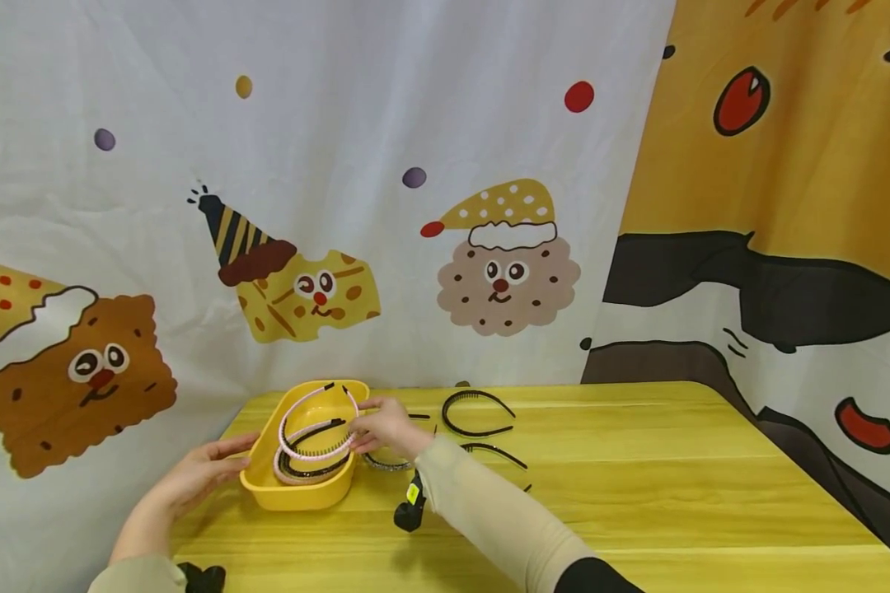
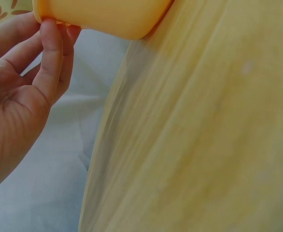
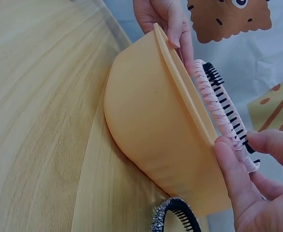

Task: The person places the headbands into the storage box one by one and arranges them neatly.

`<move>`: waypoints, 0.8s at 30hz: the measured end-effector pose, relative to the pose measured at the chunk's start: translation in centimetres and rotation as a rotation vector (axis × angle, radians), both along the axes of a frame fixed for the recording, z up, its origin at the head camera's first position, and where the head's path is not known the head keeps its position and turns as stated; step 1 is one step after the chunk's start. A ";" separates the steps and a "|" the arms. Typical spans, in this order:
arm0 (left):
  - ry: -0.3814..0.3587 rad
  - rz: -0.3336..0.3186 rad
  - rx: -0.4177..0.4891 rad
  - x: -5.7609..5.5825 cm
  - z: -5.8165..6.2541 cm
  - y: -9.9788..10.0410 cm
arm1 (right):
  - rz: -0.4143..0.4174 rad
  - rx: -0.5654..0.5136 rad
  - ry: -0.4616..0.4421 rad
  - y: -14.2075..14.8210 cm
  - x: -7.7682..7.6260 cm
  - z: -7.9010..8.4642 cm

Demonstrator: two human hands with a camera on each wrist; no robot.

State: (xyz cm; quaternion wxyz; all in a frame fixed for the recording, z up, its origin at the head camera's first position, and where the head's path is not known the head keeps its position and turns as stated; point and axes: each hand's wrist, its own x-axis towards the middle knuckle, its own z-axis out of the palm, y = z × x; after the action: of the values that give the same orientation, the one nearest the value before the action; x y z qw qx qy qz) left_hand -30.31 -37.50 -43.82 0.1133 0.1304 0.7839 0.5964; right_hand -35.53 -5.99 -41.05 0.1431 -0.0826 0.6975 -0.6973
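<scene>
A yellow plastic tub [image 1: 267,487] stands at the table's far left and holds several headbands. A pink wrapped headband [image 1: 313,398] and a black toothed one [image 1: 316,428] stick up out of it. My right hand [image 1: 363,418] pinches the pink headband [image 3: 218,110] at the tub's right rim, thumb and fingers closed on its end. My left hand [image 1: 209,468] rests with straight fingers against the tub's left wall [image 2: 103,17], touching it near the rim. In the right wrist view the tub [image 3: 151,125] is seen from outside, with my left hand [image 3: 168,19] beyond it.
Two black headbands [image 1: 478,412] [image 1: 495,451] lie on the yellow wooden table [image 1: 638,494] right of the tub. A glittery dark headband [image 3: 173,213] lies against the tub's base. A cartoon-print curtain [image 1: 415,206] hangs right behind the table.
</scene>
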 end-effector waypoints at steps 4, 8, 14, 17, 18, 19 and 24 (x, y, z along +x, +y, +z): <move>-0.004 0.007 -0.002 0.0 0.0 0.0 | 0.007 -0.017 0.001 -0.3 0.0 -0.1; -0.003 0.020 -0.006 0.0 -0.1 0.0 | 0.014 -0.032 -0.003 -0.6 -0.2 -0.2; -0.018 0.014 0.012 0.2 0.1 0.3 | 0.005 -0.031 -0.023 -0.9 0.1 -0.1; -0.020 0.004 0.015 0.2 0.1 0.3 | 0.005 -0.022 -0.029 -1.1 0.2 0.0; -0.022 0.008 0.015 0.1 0.1 0.2 | 0.005 -0.020 -0.028 -1.1 0.2 0.1; -0.025 0.008 0.015 0.1 0.1 0.2 | 0.004 -0.018 -0.029 -1.1 0.2 0.1; -0.020 0.012 0.012 -0.1 0.0 0.1 | 0.009 -0.010 -0.027 -1.2 0.3 0.4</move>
State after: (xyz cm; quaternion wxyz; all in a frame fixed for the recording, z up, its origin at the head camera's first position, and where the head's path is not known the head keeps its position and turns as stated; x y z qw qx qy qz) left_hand -30.41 -37.43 -43.79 0.1168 0.1205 0.7800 0.6029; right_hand -35.27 -7.21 -40.69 0.1550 -0.0770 0.6916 -0.7013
